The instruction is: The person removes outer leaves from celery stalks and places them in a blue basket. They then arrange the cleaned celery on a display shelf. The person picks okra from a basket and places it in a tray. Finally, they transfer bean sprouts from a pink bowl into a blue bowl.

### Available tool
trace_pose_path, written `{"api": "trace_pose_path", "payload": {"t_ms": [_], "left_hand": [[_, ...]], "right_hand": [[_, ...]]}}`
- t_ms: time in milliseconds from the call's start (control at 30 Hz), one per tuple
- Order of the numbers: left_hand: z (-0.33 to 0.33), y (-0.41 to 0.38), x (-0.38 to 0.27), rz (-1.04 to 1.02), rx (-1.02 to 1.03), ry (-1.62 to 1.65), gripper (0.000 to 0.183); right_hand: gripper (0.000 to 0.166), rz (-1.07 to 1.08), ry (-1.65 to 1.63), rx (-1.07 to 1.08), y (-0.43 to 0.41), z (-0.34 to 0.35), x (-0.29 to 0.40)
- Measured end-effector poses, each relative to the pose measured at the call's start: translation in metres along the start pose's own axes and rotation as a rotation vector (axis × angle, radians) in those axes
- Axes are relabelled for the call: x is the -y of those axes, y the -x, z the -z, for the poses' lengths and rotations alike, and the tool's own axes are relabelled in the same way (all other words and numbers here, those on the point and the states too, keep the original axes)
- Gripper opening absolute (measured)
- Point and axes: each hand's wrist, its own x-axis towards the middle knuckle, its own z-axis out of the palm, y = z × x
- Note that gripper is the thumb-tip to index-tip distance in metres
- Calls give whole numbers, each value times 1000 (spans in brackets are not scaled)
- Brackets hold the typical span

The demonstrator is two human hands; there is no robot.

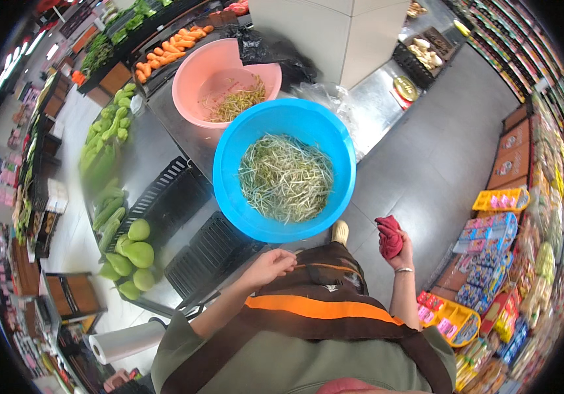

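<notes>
My right hand (401,253) grips a bunched dark red cloth (389,237) out to the right of my body. In front of my waist, my left hand (273,266) has its fingers curled, just below the near rim of a blue plastic basin (226,207); whether it holds anything cannot be told. Pale bean sprouts (289,180) fill the bottom of that basin. Behind it, partly covered by its rim, stands a pink plastic basin (188,93) with a smaller heap of yellowish sprouts (240,103). A black plastic bag (282,54) lies over the pink basin's far right edge.
Black crates (203,261) stand to the left, beside green gourds (139,253). Carrots (171,49) lie beyond the pink basin. A light-coloured pillar (336,34) rises behind the basins. Packaged goods on shelves (493,246) line the right side. A roll of plastic bags (126,341) is at the lower left.
</notes>
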Motion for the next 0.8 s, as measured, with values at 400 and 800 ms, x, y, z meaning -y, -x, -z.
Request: {"api": "trace_pose_path", "payload": {"t_ms": [400, 800], "left_hand": [[-21, -38, -85, -716, -1165, 416, 23], [83, -20, -26, -375, -1652, 458, 26]], "right_hand": [[50, 486, 1269, -129, -264, -148, 160], [81, 915, 1998, -202, -308, -107, 127]]}}
